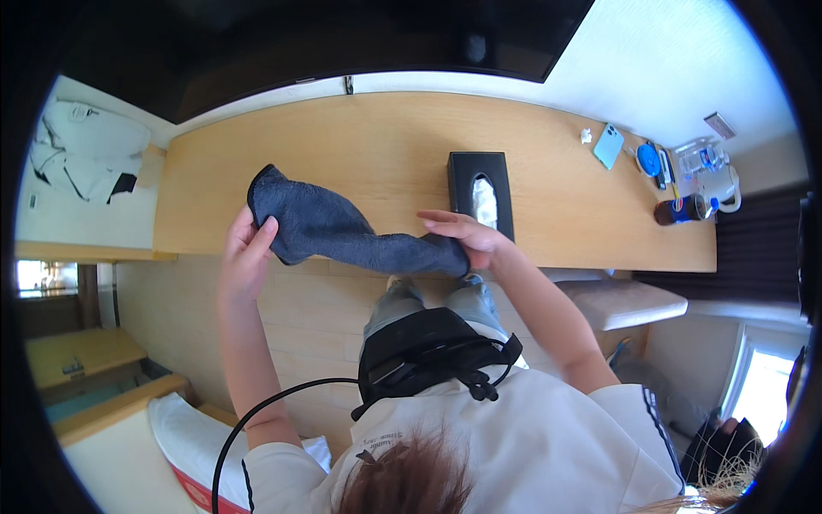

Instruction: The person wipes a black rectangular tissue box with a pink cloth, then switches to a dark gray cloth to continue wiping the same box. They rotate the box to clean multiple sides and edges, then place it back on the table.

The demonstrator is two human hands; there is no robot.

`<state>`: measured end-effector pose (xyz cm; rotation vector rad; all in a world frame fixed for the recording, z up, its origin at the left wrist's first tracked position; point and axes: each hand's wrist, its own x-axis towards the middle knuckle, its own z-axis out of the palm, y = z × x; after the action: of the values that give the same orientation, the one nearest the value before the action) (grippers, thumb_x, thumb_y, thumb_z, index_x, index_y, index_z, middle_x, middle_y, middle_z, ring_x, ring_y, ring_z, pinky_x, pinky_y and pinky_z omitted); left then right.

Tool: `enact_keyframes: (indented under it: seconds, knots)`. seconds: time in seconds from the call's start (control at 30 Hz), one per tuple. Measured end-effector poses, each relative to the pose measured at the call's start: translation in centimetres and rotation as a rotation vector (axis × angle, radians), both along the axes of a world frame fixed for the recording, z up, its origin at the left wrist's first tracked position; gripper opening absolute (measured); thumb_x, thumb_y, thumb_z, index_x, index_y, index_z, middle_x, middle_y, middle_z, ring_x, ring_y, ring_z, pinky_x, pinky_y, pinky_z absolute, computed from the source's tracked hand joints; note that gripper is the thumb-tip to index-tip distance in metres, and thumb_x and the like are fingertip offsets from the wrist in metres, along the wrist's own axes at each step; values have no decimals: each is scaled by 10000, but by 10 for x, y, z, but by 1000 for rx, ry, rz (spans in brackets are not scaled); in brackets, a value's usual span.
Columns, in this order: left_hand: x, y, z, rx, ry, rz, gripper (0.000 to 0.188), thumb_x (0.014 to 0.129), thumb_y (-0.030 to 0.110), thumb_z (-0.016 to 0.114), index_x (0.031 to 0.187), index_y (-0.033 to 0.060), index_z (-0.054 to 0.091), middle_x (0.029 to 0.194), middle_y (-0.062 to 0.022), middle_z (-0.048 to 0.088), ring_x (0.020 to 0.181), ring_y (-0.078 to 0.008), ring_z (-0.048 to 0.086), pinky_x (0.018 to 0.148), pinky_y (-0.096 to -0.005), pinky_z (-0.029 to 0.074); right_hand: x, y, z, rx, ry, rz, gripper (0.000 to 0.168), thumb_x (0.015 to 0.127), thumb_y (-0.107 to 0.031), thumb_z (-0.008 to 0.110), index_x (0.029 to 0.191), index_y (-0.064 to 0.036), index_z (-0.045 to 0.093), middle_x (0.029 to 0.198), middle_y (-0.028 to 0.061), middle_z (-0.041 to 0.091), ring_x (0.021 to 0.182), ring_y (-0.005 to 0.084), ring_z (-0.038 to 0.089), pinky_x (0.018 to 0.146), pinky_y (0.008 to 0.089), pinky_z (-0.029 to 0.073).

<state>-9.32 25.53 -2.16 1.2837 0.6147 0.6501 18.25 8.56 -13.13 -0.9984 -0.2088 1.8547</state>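
A dark grey-blue cloth with a black hem stretches between my two hands, over the front edge of the wooden desk. My left hand pinches its wide left end between thumb and fingers. At the other end, the cloth narrows and sags in folds to my right hand, which grips the corner with some fingers extended. Just behind my right hand is a black tissue box, with white tissue showing in its oval opening. The underside of the cloth is hidden.
A large black screen hangs over the desk's back edge. On the right lie a light-blue phone, a crumpled tissue, a blue round lid and a cola bottle. A cushioned stool sits below; white clothing lies left.
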Motion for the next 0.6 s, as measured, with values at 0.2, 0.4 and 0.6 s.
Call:
enact_keyframes:
  seconds: [0.2,0.4,0.6]
  knots:
    - [-36,64,5,139,121,-49,410,894,49,543,1284,-34,443,1219,-109,546,1129,-170,508,987,-308,369,-44,26,16,378,-498,-379,531,915,-38,531,1404,-43,323,1237,88,538,1035,120,541,918,251,439]
    - [-53,111,-61,-43,131,88,281,830,40,654,1091,-23,574,998,-90,629,925,-119,581,836,-254,444,-36,16,72,447,-1068,-308,498,873,-1,572,1345,-24,415,1074,48,606,977,112,567,886,244,463]
    - [-32,91,-74,102,198,-257,329,763,42,725,1062,-9,596,1012,-100,576,919,-159,573,794,-258,458,-35,10,119,153,-2041,-295,197,767,-90,659,962,-66,650,804,119,620,765,309,581,717,359,491]
